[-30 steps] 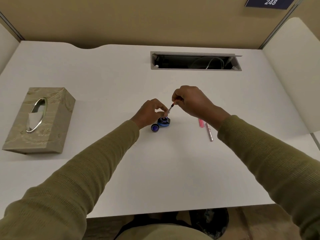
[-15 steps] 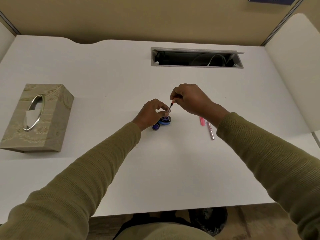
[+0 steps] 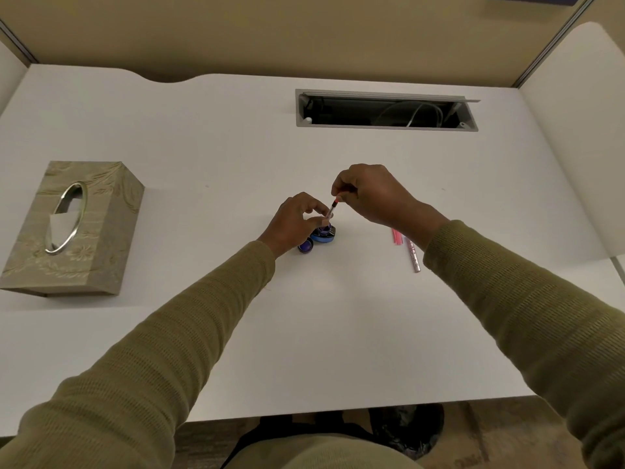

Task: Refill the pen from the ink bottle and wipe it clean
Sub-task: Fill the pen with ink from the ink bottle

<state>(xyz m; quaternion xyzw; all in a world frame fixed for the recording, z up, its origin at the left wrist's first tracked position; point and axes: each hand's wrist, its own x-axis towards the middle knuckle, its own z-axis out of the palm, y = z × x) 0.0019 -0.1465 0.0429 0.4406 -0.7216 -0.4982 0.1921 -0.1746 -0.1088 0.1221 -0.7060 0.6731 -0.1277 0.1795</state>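
A small blue ink bottle (image 3: 324, 234) stands uncapped at the middle of the white desk (image 3: 338, 333). Its dark round cap (image 3: 306, 246) lies just left of it. My left hand (image 3: 297, 222) grips the bottle's neck between thumb and fingers. My right hand (image 3: 372, 194) pinches the top of a thin pen insert (image 3: 333, 209), which slants down with its lower end at the bottle's mouth. The pink pen cap (image 3: 396, 235) and the pink metallic pen barrel (image 3: 414, 256) lie on the desk to the right, partly under my right wrist.
A beige tissue box (image 3: 72, 228) with a tissue showing in its oval slot sits at the left. A grey cable slot (image 3: 387, 110) is recessed at the back of the desk. White side panels stand at both sides; a dark bin is under the front edge.
Both hands keep their hold on the bottle and the insert. The view has shifted slightly; nothing else has moved.
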